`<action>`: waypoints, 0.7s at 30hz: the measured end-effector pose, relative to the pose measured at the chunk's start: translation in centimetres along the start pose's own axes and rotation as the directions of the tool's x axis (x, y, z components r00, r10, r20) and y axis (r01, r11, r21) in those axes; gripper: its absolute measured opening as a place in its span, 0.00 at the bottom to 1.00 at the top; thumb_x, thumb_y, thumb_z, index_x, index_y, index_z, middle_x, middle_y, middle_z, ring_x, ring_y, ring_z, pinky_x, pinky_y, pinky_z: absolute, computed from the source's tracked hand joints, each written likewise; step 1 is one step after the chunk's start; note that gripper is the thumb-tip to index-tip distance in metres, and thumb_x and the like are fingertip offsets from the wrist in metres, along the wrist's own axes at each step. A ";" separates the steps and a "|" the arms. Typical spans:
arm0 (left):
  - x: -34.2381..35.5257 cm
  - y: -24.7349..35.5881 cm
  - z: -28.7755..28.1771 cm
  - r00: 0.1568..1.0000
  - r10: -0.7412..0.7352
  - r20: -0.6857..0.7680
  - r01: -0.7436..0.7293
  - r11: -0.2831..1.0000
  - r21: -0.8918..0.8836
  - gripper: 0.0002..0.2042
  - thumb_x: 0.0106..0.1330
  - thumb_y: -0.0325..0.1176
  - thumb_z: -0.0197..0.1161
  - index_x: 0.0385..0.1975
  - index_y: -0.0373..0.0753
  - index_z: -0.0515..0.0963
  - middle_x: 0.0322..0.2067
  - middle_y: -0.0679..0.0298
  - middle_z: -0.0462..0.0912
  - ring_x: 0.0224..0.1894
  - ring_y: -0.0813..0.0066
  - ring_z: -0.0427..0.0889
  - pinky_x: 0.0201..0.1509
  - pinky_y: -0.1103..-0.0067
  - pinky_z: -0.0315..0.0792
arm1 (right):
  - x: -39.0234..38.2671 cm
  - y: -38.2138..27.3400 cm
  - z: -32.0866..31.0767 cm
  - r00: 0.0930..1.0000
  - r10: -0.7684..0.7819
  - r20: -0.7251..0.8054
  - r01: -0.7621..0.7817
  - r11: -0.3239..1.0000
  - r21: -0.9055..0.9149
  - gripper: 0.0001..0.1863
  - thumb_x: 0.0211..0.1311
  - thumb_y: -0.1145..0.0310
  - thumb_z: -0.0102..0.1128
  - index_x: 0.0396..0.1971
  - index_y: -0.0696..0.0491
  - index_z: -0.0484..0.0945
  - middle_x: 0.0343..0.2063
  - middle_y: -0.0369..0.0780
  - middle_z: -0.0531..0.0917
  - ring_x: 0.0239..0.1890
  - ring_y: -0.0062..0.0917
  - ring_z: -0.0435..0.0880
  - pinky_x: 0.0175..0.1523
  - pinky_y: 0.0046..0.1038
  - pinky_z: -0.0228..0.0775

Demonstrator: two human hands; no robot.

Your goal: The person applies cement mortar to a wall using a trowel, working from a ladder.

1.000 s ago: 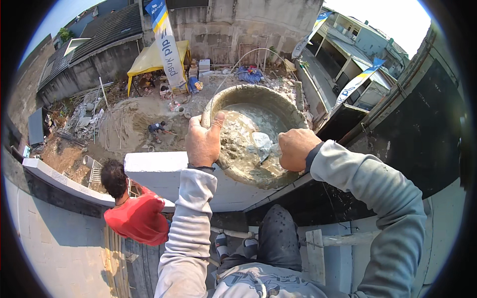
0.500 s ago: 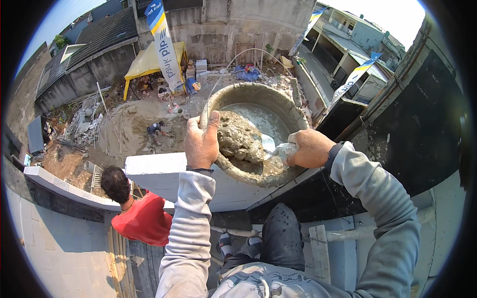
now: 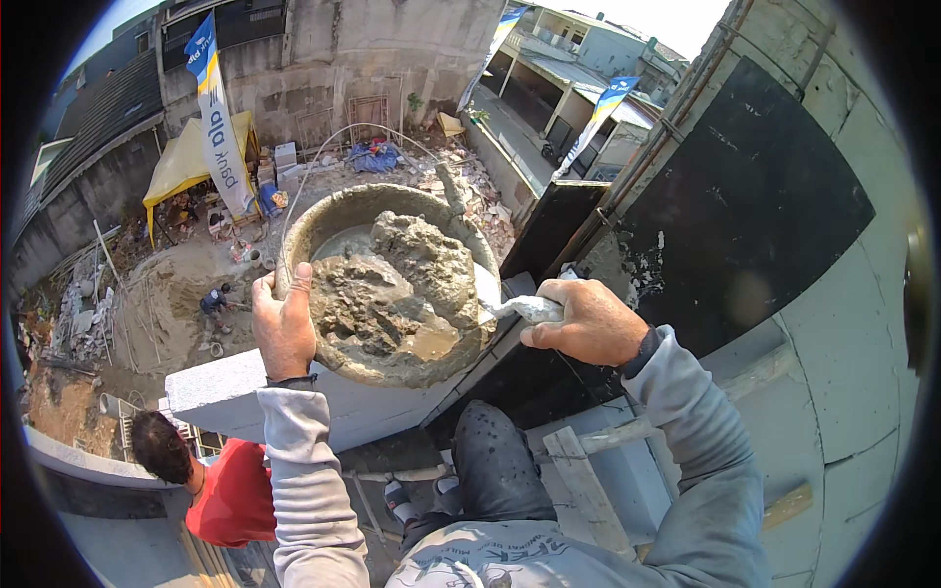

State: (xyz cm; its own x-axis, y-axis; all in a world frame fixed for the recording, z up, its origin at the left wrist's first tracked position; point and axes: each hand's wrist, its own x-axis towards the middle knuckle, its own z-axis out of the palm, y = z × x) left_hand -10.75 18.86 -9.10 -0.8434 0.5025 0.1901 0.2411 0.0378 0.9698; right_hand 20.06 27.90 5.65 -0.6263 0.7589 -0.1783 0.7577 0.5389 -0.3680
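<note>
A round bucket (image 3: 394,375), crusted with dried cement, stands on top of a pale block wall (image 3: 221,387). Its rim is gripped by my left hand (image 3: 284,323), thumb up over the edge and fingers around the outside. Inside lies wet grey mortar (image 3: 358,309), with a lumpy mound on its right side. My right hand (image 3: 596,323) is closed round the whitish, caked handle of a trowel (image 3: 534,309). A shiny bit of the blade shows at the bucket's right inner side; mortar hides the rest. The bucket's thin wire bail arches over the far side.
Below on my left stands a person in a red shirt (image 3: 235,495). Another person (image 3: 216,299) works by a sand heap far below. A yellow canopy (image 3: 186,162) and rubble lie beyond. A black panel (image 3: 745,206) covers the right wall; a wooden frame (image 3: 588,490) stands by my leg.
The view has turned right. Within the bucket, the mortar has shifted from the left into a wider mass with a mound at right. The trowel hand has drawn away from the bucket's rim.
</note>
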 end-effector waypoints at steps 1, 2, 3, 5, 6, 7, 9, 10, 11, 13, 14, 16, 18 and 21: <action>0.0 0.0 0.1 1.000 -0.003 0.004 0.003 1.000 0.014 0.30 0.63 0.56 0.65 0.44 0.30 0.74 0.35 0.53 0.82 0.39 0.65 0.80 0.48 0.72 0.72 | -0.6 0.6 -0.1 0.999 0.012 -0.030 -0.012 0.999 0.032 0.22 0.50 0.56 0.68 0.35 0.61 0.81 0.26 0.49 0.83 0.33 0.42 0.84 0.42 0.37 0.73; 0.1 0.0 0.1 1.000 -0.006 0.010 0.006 1.000 0.011 0.30 0.63 0.56 0.65 0.44 0.30 0.74 0.35 0.53 0.82 0.39 0.65 0.80 0.48 0.72 0.72 | -1.1 1.0 0.0 0.999 0.019 -0.030 -0.018 0.999 0.030 0.22 0.50 0.56 0.68 0.35 0.61 0.81 0.26 0.49 0.83 0.33 0.42 0.84 0.42 0.37 0.73; 0.2 -0.2 0.0 1.000 -0.001 0.006 0.001 1.000 -0.012 0.29 0.63 0.55 0.65 0.44 0.30 0.74 0.35 0.53 0.82 0.39 0.65 0.80 0.48 0.72 0.72 | -1.5 1.3 0.0 0.998 0.030 -0.056 -0.025 0.996 0.084 0.22 0.50 0.56 0.68 0.35 0.61 0.81 0.25 0.49 0.82 0.32 0.40 0.84 0.41 0.36 0.73; 0.2 -0.5 -0.1 1.000 0.003 0.026 -0.001 0.998 -0.055 0.26 0.64 0.51 0.65 0.44 0.30 0.74 0.36 0.53 0.82 0.39 0.65 0.79 0.48 0.73 0.71 | -2.6 1.5 0.1 0.992 0.076 -0.103 -0.056 0.982 0.182 0.22 0.49 0.56 0.69 0.34 0.61 0.80 0.23 0.47 0.81 0.28 0.35 0.82 0.38 0.33 0.72; 0.1 -0.3 0.1 0.999 -0.004 0.034 0.006 0.998 -0.056 0.26 0.64 0.51 0.65 0.44 0.30 0.74 0.36 0.53 0.82 0.39 0.65 0.79 0.48 0.73 0.71 | -2.8 1.7 -0.1 0.991 0.086 -0.099 -0.067 0.981 0.181 0.22 0.49 0.56 0.69 0.34 0.61 0.80 0.23 0.47 0.81 0.28 0.35 0.82 0.38 0.33 0.72; 0.0 0.1 0.1 0.999 0.015 0.029 -0.014 0.999 -0.044 0.25 0.64 0.50 0.65 0.44 0.30 0.74 0.37 0.53 0.82 0.40 0.66 0.79 0.49 0.73 0.71 | -3.0 2.1 -0.3 0.989 0.089 -0.119 -0.068 0.983 0.170 0.22 0.49 0.57 0.69 0.34 0.62 0.80 0.23 0.46 0.81 0.28 0.34 0.82 0.38 0.33 0.72; -0.1 0.3 0.0 0.999 0.016 0.028 -0.015 0.999 -0.032 0.24 0.65 0.48 0.65 0.45 0.30 0.74 0.38 0.53 0.82 0.41 0.67 0.78 0.51 0.74 0.70 | -3.4 2.7 -0.6 0.985 0.099 -0.140 -0.079 0.987 0.137 0.21 0.49 0.58 0.69 0.34 0.62 0.80 0.23 0.46 0.81 0.27 0.31 0.81 0.36 0.32 0.73; -0.1 0.1 0.0 0.999 0.009 0.036 -0.008 1.000 -0.028 0.24 0.65 0.48 0.65 0.45 0.30 0.74 0.38 0.53 0.82 0.41 0.67 0.78 0.51 0.74 0.70 | -3.4 2.7 -0.7 0.985 0.107 -0.134 -0.089 0.986 0.139 0.21 0.49 0.58 0.69 0.34 0.62 0.80 0.23 0.46 0.81 0.27 0.31 0.81 0.36 0.32 0.73; 0.0 0.1 0.0 0.999 0.016 0.032 -0.015 0.999 -0.038 0.23 0.65 0.47 0.65 0.45 0.30 0.74 0.38 0.53 0.82 0.41 0.68 0.78 0.51 0.74 0.69 | -3.6 2.6 -1.1 0.985 0.096 -0.143 -0.078 0.989 0.124 0.21 0.49 0.59 0.69 0.34 0.62 0.80 0.22 0.46 0.80 0.26 0.30 0.81 0.36 0.32 0.72; 0.3 -0.4 -0.1 0.999 0.029 0.033 -0.027 0.997 -0.075 0.22 0.65 0.45 0.65 0.45 0.29 0.74 0.38 0.55 0.81 0.41 0.69 0.78 0.52 0.75 0.69 | -3.7 2.9 -1.4 0.986 0.050 -0.160 -0.029 0.991 0.134 0.20 0.50 0.59 0.68 0.33 0.62 0.80 0.21 0.43 0.80 0.24 0.26 0.80 0.33 0.29 0.72; 0.4 -0.6 -0.1 0.999 0.032 0.037 -0.029 0.997 -0.075 0.22 0.65 0.45 0.65 0.45 0.29 0.74 0.38 0.55 0.81 0.41 0.69 0.78 0.52 0.75 0.69 | -3.7 2.8 -1.4 0.985 0.053 -0.163 -0.031 0.990 0.135 0.20 0.50 0.59 0.68 0.33 0.62 0.80 0.21 0.43 0.80 0.24 0.26 0.80 0.33 0.29 0.72; 0.5 -0.9 -0.4 0.999 0.024 0.037 -0.020 0.992 -0.125 0.21 0.65 0.43 0.65 0.45 0.29 0.74 0.37 0.56 0.81 0.41 0.71 0.77 0.51 0.76 0.69 | -3.6 2.4 -1.4 0.974 0.218 -0.056 -0.180 0.907 0.382 0.18 0.52 0.60 0.67 0.33 0.61 0.79 0.22 0.39 0.80 0.23 0.21 0.79 0.30 0.25 0.71; 0.6 -1.2 -0.4 0.999 0.035 0.042 -0.028 0.989 -0.145 0.20 0.65 0.42 0.64 0.45 0.30 0.74 0.38 0.57 0.81 0.41 0.72 0.77 0.51 0.76 0.69 | -3.4 3.4 -1.3 0.967 0.245 -0.076 -0.182 0.866 0.466 0.18 0.54 0.59 0.67 0.34 0.60 0.78 0.23 0.38 0.80 0.23 0.20 0.78 0.29 0.23 0.71; 0.6 -1.6 -0.1 0.997 0.014 0.077 -0.006 0.995 -0.098 0.19 0.66 0.41 0.64 0.44 0.30 0.74 0.39 0.58 0.80 0.41 0.74 0.76 0.51 0.78 0.68 | -1.7 7.8 0.2 0.946 0.303 -0.114 -0.126 0.669 0.733 0.16 0.58 0.59 0.65 0.35 0.57 0.77 0.23 0.36 0.79 0.21 0.19 0.77 0.27 0.23 0.72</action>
State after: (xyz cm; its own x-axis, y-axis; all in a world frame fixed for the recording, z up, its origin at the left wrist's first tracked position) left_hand -11.71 18.99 -10.55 -0.8008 0.5676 0.1911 0.1979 -0.0504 0.9789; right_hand 27.01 30.73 2.93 -0.3418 0.9232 -0.1759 0.4510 -0.0031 -0.8925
